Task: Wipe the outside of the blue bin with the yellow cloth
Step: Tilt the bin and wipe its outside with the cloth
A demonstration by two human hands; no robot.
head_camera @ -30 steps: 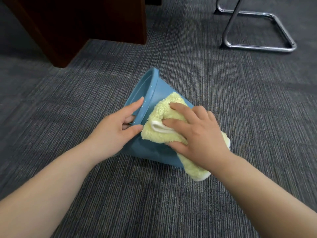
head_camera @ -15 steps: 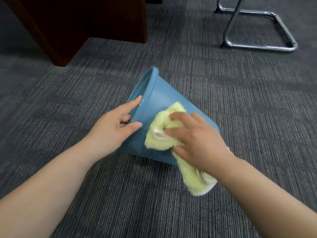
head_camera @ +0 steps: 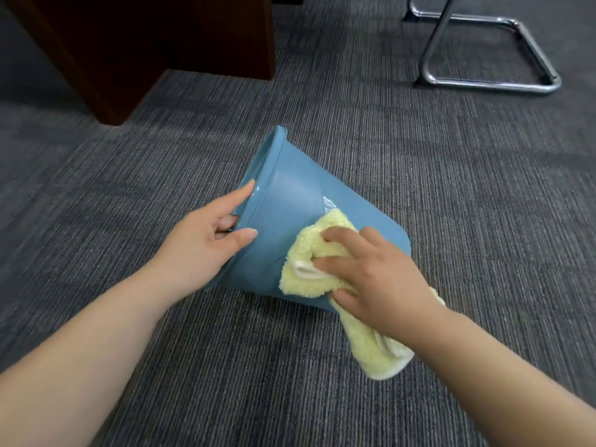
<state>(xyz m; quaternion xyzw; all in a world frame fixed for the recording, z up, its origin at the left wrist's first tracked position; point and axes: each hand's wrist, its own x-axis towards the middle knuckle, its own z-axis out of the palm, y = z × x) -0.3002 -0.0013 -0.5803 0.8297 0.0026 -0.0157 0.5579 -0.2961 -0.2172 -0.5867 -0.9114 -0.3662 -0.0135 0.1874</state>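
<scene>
The blue bin (head_camera: 290, 201) lies on its side on the grey carpet, its mouth facing left and away from me. My left hand (head_camera: 206, 243) grips the rim at the near side, thumb on the outer wall and fingers inside. My right hand (head_camera: 377, 279) presses the fluffy yellow cloth (head_camera: 309, 266) against the bin's outer wall near its base end. A loose tail of the cloth hangs past my wrist onto the carpet.
A dark wooden desk panel (head_camera: 193, 40) stands at the back left. A chrome chair base (head_camera: 490, 82) rests at the back right. Grey ribbed carpet (head_camera: 290, 382) surrounds the bin.
My right hand has dragged the cloth along the bin's wall from near the rim toward the base end. More bare blue wall now shows. My left hand keeps hold of the rim.
</scene>
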